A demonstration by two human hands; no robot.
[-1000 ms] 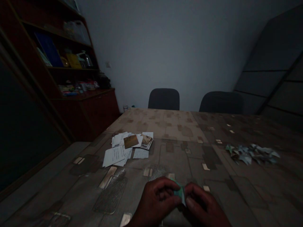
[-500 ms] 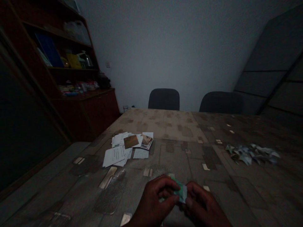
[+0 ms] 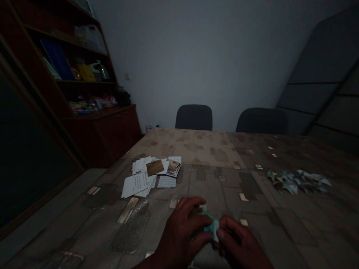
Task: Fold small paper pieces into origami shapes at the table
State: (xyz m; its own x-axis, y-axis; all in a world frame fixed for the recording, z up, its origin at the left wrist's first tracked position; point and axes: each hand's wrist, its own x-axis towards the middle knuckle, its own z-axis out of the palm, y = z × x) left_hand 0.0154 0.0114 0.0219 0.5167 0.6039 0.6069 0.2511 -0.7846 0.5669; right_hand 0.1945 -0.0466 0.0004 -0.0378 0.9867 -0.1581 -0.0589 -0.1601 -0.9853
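A small folded piece of green-and-white paper is held between my two hands, low in the view just above the table. My left hand grips its left side between thumb and a finger, while the forefinger is lifted over the top. At its right edge, my right hand pinches the paper with thumb and forefinger. My fingers hide part of the paper, so its full shape cannot be made out. Farther right lies a heap of crumpled or folded pale paper pieces, apart from both hands.
A patterned cloth covers the table. Loose written sheets and a brown picture card lie left of centre. Two dark chairs, one of them the middle chair, stand at the far edge. A wooden cabinet is at left.
My left forefinger has risen off the paper and the left hand has opened somewhat. The paper has shifted slightly left in my fingers; the right hand moved a little with it.
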